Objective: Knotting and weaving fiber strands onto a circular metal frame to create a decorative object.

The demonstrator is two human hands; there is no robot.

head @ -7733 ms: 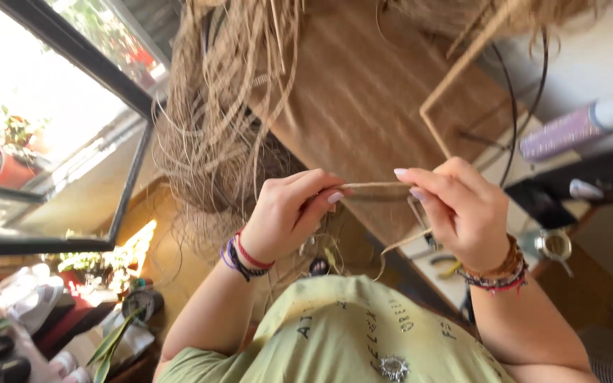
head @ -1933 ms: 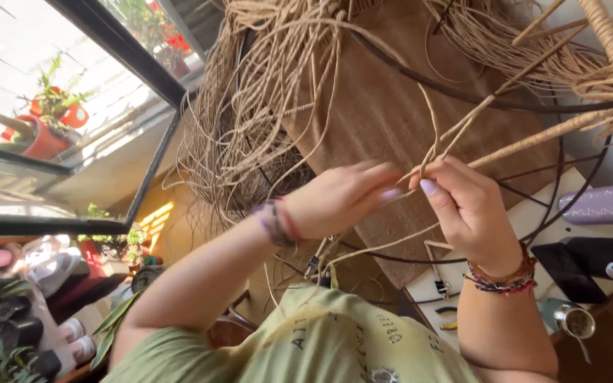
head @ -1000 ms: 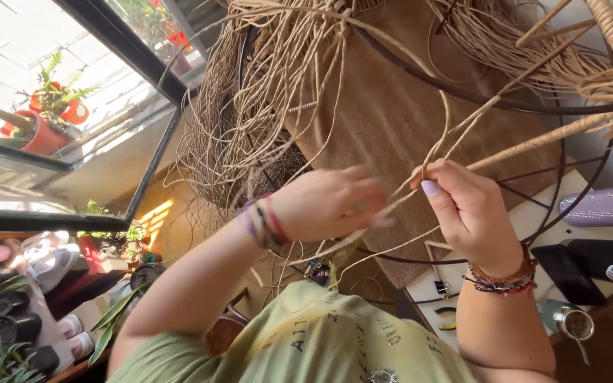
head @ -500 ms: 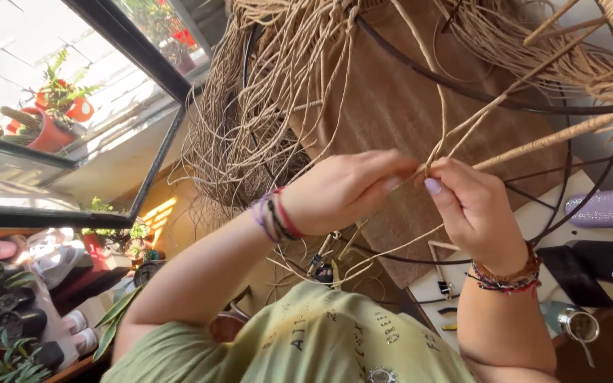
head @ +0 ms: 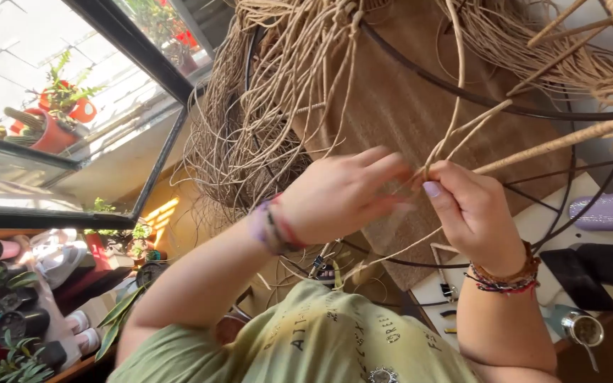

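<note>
Cords: tan cords (head: 440,145) meet at one point in front of my chest, above the brown mat (head: 391,106).
Left hand: my left hand (head: 342,195) pinches them there.
Right hand: my right hand (head: 473,213) grips the same spot, thumb up.
Frame: black wire hoop (head: 462,89) behind.

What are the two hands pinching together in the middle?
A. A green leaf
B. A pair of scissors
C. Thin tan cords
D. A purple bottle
C: the left hand and the right hand meet at a bunch of thin tan cords, which fan upward from the fingertips toward the dark wire hoop.
</note>
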